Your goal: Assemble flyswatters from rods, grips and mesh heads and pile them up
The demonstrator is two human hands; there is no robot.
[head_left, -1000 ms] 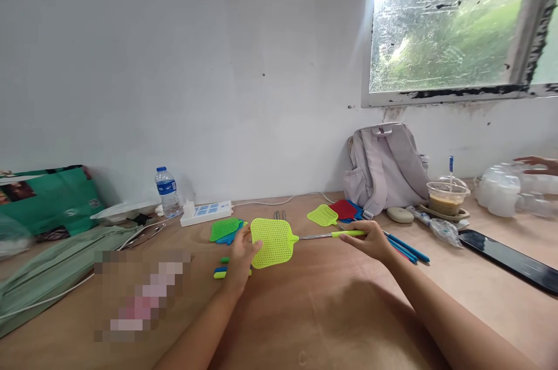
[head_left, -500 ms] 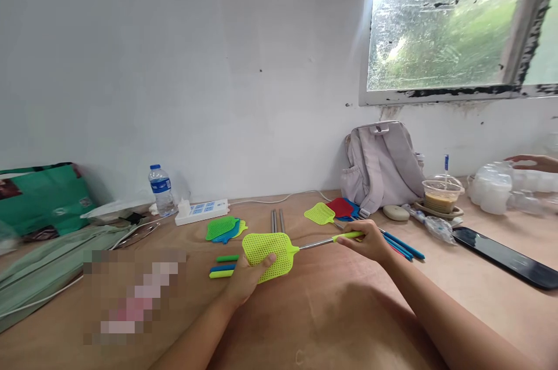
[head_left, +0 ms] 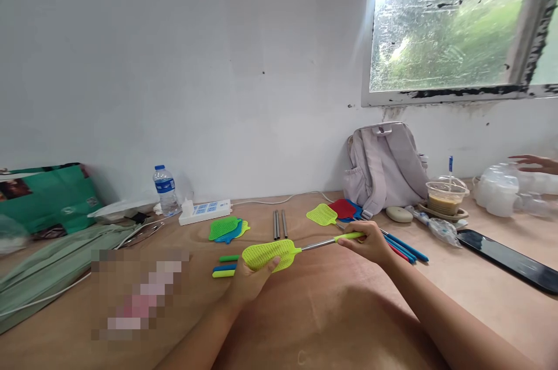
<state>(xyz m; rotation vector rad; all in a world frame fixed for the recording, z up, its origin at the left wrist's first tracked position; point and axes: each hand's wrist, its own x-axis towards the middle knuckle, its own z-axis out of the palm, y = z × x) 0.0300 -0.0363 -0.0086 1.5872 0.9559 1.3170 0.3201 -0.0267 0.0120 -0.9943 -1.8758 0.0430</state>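
Observation:
Both my hands hold one yellow-green fly swatter (head_left: 288, 252) above the table. My left hand (head_left: 253, 281) grips its mesh head, thumb on top. My right hand (head_left: 367, 243) is closed round the yellow-green handle; a metal rod joins the two ends. Beyond my left hand lie loose swatter heads (head_left: 223, 228) in green, blue and yellow. Coloured handles (head_left: 224, 267) rest beside that hand, partly hidden by it. Several metal rods (head_left: 276, 224) lie behind the swatter. Past my right hand are more swatters: a yellow-green head (head_left: 321, 214), a red head (head_left: 342, 208) and blue handles (head_left: 405, 246).
A water bottle (head_left: 165, 189) and a white power strip (head_left: 204, 212) stand at the back left. To the right are a backpack (head_left: 383, 166), a drink cup (head_left: 445, 198), a black tray-like slab (head_left: 510, 258) and clear plastic containers (head_left: 497, 192), with another person's hand (head_left: 536, 163) above them.
The swatter head has turned about its shaft, so its mesh now appears flatter. Both hands keep their hold. The other person's hand at far right has shifted slightly.

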